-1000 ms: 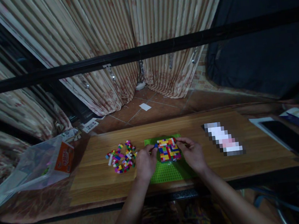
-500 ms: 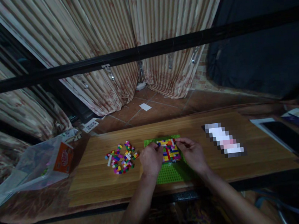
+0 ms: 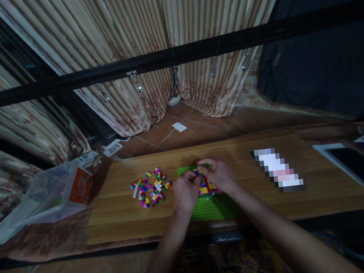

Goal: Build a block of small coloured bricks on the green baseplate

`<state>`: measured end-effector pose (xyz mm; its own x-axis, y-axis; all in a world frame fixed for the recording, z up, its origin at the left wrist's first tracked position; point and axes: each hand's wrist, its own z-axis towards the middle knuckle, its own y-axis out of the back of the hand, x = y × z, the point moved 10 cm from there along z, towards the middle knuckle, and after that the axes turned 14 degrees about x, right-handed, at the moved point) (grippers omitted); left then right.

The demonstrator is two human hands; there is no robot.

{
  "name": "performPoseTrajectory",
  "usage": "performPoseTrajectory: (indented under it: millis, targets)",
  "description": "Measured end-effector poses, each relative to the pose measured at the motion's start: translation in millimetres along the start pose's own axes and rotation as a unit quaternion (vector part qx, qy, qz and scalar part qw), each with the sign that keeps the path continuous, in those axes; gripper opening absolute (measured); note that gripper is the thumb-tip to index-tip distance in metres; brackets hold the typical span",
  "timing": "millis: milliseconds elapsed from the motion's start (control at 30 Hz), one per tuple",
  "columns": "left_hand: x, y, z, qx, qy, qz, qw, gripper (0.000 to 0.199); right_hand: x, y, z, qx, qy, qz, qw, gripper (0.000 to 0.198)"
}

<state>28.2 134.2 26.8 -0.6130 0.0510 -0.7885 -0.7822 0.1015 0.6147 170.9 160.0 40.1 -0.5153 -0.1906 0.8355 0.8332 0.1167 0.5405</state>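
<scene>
A block of many-coloured toy bricks (image 3: 208,188) stands on the green studded baseplate (image 3: 206,210), partly covered by my hands. My left hand (image 3: 186,191) is at the block's left side, fingers pinched together near its far left corner; whatever lies between the tips is too small to make out. Reaching over the block's far edge, my right hand (image 3: 220,176) has its thumb and fingers bent together close to the left fingertips. What it grips, if anything, is hidden. Left of the baseplate lies a loose pile of small coloured bricks (image 3: 151,197).
On the left stands a clear plastic box (image 3: 54,199) with an orange label. A blurred-out flat object (image 3: 278,169) lies on the wooden board (image 3: 126,224) to the right. Farther right is a dark flat panel (image 3: 363,168). A black bar (image 3: 224,42) crosses before the curtains.
My right hand has moved left, from the block's right edge to over its far side near my left hand. The whole view has shifted slightly.
</scene>
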Motion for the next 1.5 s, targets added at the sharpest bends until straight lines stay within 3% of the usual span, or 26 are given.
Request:
performPoseTrajectory:
  millis: [267, 600, 800, 900, 1033, 1200, 1300, 1500]
  targets:
    - [0.7, -1.2, 0.0, -0.006, -0.003, -0.016, 1.000, 0.010, -22.6, -21.6, 16.9, 0.046, -0.036, 0.038, 0.998, 0.012]
    - [15.9, -8.8, 4.4, -0.007, 0.023, -0.081, 0.996, 0.009, -30.0, -26.0, 18.7, 0.068, -0.045, 0.064, 0.995, 0.012]
    - [15.2, -2.0, -16.4, -0.029, 0.006, -0.074, 0.997, 0.009, -28.2, -26.9, 14.0, 0.086, -0.034, 0.061, 0.994, 0.023]
    - [32.3, 18.9, -37.9, -0.066, 0.015, -0.042, 0.997, 0.015, -32.9, -13.7, 1.6, 0.046, -0.062, 0.044, 0.996, 0.033]
    - [85.6, 77.0, -66.9, -0.145, 0.105, 0.021, 0.984, 0.018, -34.0, 11.6, -26.2, -0.017, -0.101, -0.002, 0.995, 0.035]
    - [144.6, 141.5, -82.8, -0.195, 0.227, 0.091, 0.950, 0.023, -28.9, 24.9, -58.1, -0.073, -0.098, 0.037, 0.992, 0.030]
    - [154.6, 150.9, -75.3, -0.171, 0.252, 0.133, 0.943, 0.022, -24.3, 27.7, -70.4, -0.098, -0.087, 0.057, 0.990, 0.033]
    - [151.4, 147.3, -64.2, -0.123, 0.268, 0.188, 0.937, 0.023, -22.9, 38.1, -80.2, -0.119, -0.083, 0.081, 0.986, 0.034]
